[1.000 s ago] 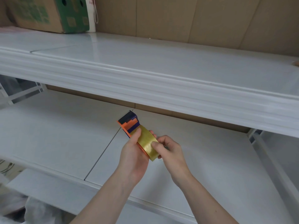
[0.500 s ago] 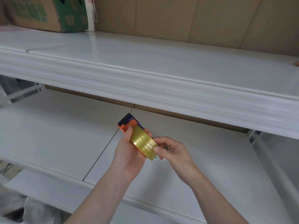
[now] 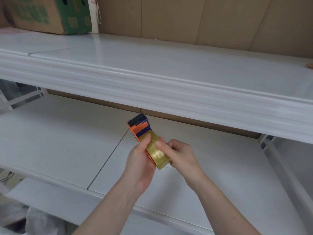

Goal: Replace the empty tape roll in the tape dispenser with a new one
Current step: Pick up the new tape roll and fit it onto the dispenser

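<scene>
Right thumb slid up the tape roll [image 3: 156, 152]; left hand [image 3: 139, 165] clasps tape dispenser [image 3: 139, 127], right hand [image 3: 182, 156] pinches roll, long axis running away up-left

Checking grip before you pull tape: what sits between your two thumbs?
In the head view, only the yellow tape roll mounted in the orange dispenser; left hand and right hand both press on it.

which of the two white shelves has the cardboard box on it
The upper shelf: the green-printed cardboard box sits at its far left end. The lower shelf, beneath the hands, carries no box.
</scene>
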